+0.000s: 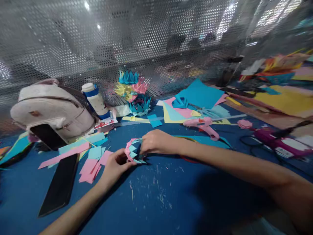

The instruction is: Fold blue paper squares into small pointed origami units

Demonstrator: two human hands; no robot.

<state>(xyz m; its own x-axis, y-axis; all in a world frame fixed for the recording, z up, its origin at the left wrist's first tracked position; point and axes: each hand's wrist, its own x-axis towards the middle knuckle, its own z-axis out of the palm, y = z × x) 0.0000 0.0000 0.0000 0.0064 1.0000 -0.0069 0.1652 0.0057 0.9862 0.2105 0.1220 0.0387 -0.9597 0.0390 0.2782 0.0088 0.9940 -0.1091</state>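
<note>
left hand clamped on the paper crown from its left; right hand at its right, pinch hidden, cannot tell.

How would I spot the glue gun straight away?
On the blue table, find the large blue paper sheet near the metal mesh. In front of it lies the glue gun, pale pink, nozzle pointing left. Unlike the flat papers nearby, it has a handle.
</note>
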